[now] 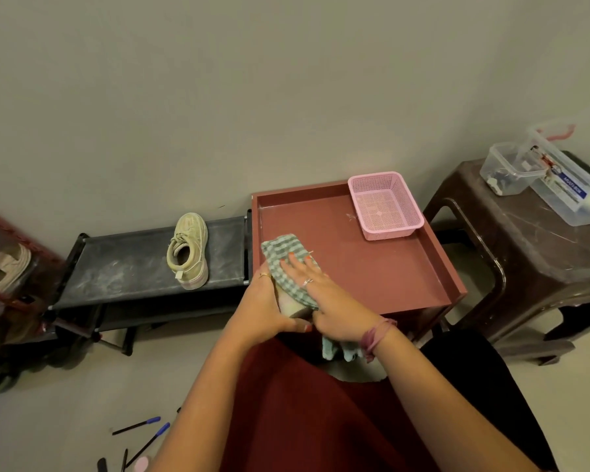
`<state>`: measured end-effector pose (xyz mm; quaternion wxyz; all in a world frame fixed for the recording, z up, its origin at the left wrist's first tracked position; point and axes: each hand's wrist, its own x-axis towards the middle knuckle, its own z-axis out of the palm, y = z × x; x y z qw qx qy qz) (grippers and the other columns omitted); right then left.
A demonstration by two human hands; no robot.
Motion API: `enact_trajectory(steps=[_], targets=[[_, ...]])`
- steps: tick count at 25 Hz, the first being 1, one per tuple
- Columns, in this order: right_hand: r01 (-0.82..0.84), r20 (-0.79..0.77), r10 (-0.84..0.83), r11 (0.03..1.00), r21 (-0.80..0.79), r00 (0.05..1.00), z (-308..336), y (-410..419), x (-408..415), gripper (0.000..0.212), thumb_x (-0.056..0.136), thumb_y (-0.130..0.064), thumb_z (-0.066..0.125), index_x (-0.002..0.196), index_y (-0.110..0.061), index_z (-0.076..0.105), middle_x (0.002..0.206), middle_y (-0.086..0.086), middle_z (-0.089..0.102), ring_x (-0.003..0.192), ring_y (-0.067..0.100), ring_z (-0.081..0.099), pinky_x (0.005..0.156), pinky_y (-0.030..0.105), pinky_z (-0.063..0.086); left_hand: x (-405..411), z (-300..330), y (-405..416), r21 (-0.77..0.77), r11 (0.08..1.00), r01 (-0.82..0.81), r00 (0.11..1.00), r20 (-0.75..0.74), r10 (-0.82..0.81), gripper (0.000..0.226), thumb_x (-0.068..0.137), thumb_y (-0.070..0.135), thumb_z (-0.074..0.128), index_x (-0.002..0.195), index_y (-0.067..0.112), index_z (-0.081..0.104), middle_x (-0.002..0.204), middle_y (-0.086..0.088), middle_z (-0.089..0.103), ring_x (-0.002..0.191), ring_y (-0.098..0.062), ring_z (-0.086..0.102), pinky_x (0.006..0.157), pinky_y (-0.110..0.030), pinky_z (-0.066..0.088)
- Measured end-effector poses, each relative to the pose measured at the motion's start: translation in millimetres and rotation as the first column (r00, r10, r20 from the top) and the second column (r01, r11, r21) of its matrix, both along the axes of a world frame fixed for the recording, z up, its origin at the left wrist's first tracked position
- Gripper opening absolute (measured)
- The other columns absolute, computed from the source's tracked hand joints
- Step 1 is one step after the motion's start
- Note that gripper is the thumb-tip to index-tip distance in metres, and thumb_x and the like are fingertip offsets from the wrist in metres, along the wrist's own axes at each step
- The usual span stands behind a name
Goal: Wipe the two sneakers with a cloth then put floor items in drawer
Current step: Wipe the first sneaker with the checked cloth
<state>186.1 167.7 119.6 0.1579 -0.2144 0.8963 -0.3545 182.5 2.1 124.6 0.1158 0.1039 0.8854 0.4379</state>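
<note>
Wiping is the step in hand, as I read it. My left hand (269,303) grips a sneaker (292,310) at the near left corner of the open red drawer (389,274), fingers curled around its side, while my right hand (324,294) lies spread flat on top, pressing a green checked cloth (283,253) over it. Most of this shoe is hidden by the cloth and both hands; one end of the cloth hangs down below my right wrist.

Left of the drawer, the other sneaker (188,250) sits alone on the dusty black rack (123,264), apart from my hands; I cannot tell whether it has been wiped. A pink basket (385,206) stands in the drawer's far right corner. On the floor, near and left of the drawer, lie several pens (140,427).

Next I would judge this shoe needs turning in the left hand so the cloth reaches its other surfaces.
</note>
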Motion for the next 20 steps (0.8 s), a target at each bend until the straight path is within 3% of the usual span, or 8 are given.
enact_trajectory(steps=[2,3,5,8,11,15,18,20], targets=[[-0.028,-0.08,0.034,0.997,0.074,0.996,0,-9,6,0.097,0.077,0.014,0.045,0.151,-0.025,-0.004,0.158,-0.009,-0.012,0.143,0.008,-0.012,0.116,0.028,-0.001,5,-4,1,0.008,1.0,-0.009,0.999,-0.038,0.009,0.107,0.047,0.02,0.093,0.134,0.031,0.031,0.135,0.008,0.041,0.124,-0.003,0.041,0.106,-0.017,0.034],[-0.021,-0.072,0.025,0.998,0.063,0.997,-4,-5,5,0.097,0.076,0.015,0.045,0.151,-0.025,-0.003,0.158,-0.009,-0.009,0.144,0.007,-0.008,0.117,0.026,0.003,7,-9,-1,0.026,0.999,-0.042,0.999,-0.012,0.042,0.11,0.045,0.023,0.092,0.136,0.028,0.031,0.135,0.008,0.043,0.123,-0.006,0.045,0.106,-0.02,0.038],[0.013,0.024,-0.014,0.999,0.032,1.0,-24,15,0,0.094,0.076,0.016,0.041,0.151,-0.023,0.002,0.159,-0.006,0.001,0.146,0.011,0.005,0.116,0.021,0.011,11,-19,-9,0.058,0.993,-0.101,0.994,0.042,0.099,0.118,0.04,0.03,0.089,0.139,0.035,0.025,0.134,0.007,0.044,0.119,-0.011,0.051,0.102,-0.034,0.046],[0.101,0.205,-0.11,0.994,0.051,0.973,-42,39,-3,0.082,0.078,0.017,0.036,0.15,-0.018,0.015,0.157,0.0,0.018,0.145,0.018,0.017,0.109,0.011,0.01,18,-27,-17,0.085,0.992,-0.095,0.994,0.058,0.09,0.116,0.043,0.027,0.089,0.138,0.042,0.023,0.131,0.008,0.045,0.113,-0.01,0.054,0.096,-0.035,0.051],[0.159,0.17,-0.149,0.986,-0.049,0.974,-32,21,0,0.085,0.077,0.019,0.036,0.15,-0.017,0.013,0.158,0.0,0.012,0.146,0.014,0.008,0.11,0.013,0.005,22,-31,-11,0.168,0.981,-0.094,0.995,0.029,0.091,0.106,0.049,0.013,0.086,0.132,0.043,0.027,0.126,0.006,0.05,0.106,-0.012,0.06,0.087,-0.032,0.055],[-0.026,-0.045,0.023,0.998,-0.064,0.999,-20,-10,16,0.097,0.073,0.02,0.034,0.15,-0.027,0.001,0.157,-0.012,-0.01,0.139,0.005,-0.018,0.112,0.023,-0.008,15,-41,4,0.321,0.934,-0.155,0.988,0.039,0.15,0.094,0.059,-0.012,0.081,0.13,0.024,0.032,0.124,0.003,0.057,0.111,0.004,0.058,0.089,-0.012,0.046],[0.022,0.028,-0.019,0.993,-0.114,0.999,-40,10,2,0.095,0.073,0.021,0.035,0.15,-0.026,0.007,0.156,-0.016,-0.005,0.142,0.007,-0.013,0.114,0.022,-0.004,13,-55,1,0.385,0.9,-0.202,0.979,0.1,0.177,0.101,0.057,-0.011,0.084,0.135,0.025,0.031,0.13,-0.003,0.054,0.114,-0.007,0.06,0.09,-0.023,0.051],[0.084,0.042,-0.082,0.995,-0.055,0.996,-57,23,-10,0.091,0.075,0.02,0.036,0.15,-0.022,0.006,0.153,-0.015,-0.002,0.145,0.013,-0.008,0.119,0.029,0.0,14,-67,-4,0.4,0.88,-0.255,0.966,0.141,0.216,0.107,0.056,-0.008,0.085,0.138,0.03,0.028,0.132,0.002,0.051,0.116,-0.009,0.058,0.094,-0.032,0.052]])
